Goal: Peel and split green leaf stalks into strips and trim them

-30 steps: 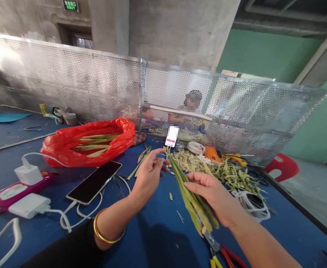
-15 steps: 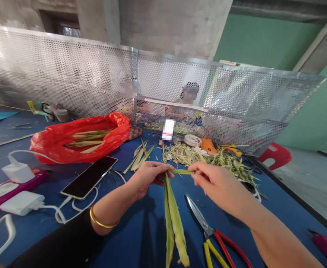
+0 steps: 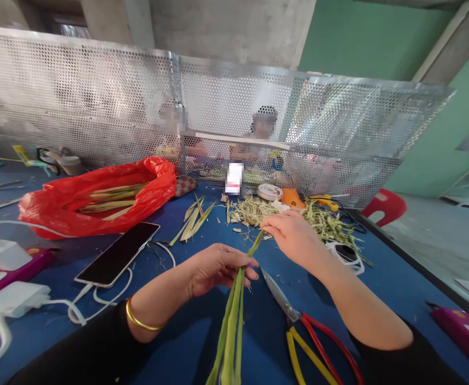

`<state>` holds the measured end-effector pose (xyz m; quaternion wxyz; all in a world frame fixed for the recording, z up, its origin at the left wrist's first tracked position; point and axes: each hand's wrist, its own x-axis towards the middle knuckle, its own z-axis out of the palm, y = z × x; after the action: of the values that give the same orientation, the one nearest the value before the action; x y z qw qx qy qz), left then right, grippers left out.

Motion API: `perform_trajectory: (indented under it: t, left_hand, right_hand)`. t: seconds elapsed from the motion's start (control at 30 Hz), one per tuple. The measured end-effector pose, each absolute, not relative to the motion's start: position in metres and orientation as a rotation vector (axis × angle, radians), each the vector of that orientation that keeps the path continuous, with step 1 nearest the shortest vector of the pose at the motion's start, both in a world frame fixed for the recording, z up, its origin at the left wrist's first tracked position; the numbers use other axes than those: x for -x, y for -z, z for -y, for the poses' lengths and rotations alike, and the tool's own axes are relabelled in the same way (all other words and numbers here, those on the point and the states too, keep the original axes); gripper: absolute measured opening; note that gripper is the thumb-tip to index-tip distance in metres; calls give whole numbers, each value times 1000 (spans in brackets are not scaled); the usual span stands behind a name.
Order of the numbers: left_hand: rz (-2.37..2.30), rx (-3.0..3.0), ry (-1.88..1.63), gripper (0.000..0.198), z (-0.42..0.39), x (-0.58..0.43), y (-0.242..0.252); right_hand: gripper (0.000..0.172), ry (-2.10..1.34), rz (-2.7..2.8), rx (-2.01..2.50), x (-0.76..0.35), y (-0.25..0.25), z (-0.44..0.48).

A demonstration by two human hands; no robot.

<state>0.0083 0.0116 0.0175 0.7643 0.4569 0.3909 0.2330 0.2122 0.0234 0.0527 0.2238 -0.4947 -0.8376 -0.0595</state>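
Observation:
Long green leaf strips (image 3: pixel 231 326) hang down from my left hand (image 3: pixel 222 269), whose thumb and fingers pinch them near their upper part. My right hand (image 3: pixel 288 231) is above and to the right, its fingertips closed on the top end of the same strips. Between the two hands a short length of green runs slantwise. Scissors (image 3: pixel 288 310) with red and yellow handles lie on the blue table just right of the strips, blades pointing away. A few cut leaf pieces (image 3: pixel 194 220) rest beyond my left hand.
A red plastic bag (image 3: pixel 138 206) with leaves, a dark phone (image 3: pixel 119 254) and white chargers (image 3: pixel 16 299) are on the left. Leaf scraps (image 3: pixel 254 209) and an orange object (image 3: pixel 292 198) lie at the back. Behind the perforated metal screen (image 3: pixel 234 96) sit two people.
My right hand has moved up and away from me, and the strip end now slants upward instead of sideways. My left hand is slightly lower; the hanging strips have drawn together.

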Motion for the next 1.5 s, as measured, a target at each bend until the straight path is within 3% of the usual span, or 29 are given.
perform_trajectory:
  t: [0.17, 0.37, 0.67, 1.1, 1.37, 1.5]
  left_hand:
    - [-889, -716, -697, 16, -17, -12, -13]
    - [-916, -599, -891, 13, -23, -10, -7]
    - [-928, -583, -997, 14, -20, -10, -10]
    - [-969, -696, -1040, 18, -18, -10, -15]
    - [-976, -748, -1017, 23, -19, -12, -17]
    - [-959, -789, -991, 20, -18, -12, -16]
  right_hand:
    - [15, 147, 2148, 1214, -204, -55, -14]
    - [13, -532, 2242, 1323, -173, -66, 26]
    - [18, -447, 2165, 1659, -157, -39, 20]
    - [15, -514, 2167, 1611, -165, -40, 10]
    - [11, -334, 2131, 1551, -173, -44, 6]
    - [13, -699, 1993, 1506, -178, -49, 4]
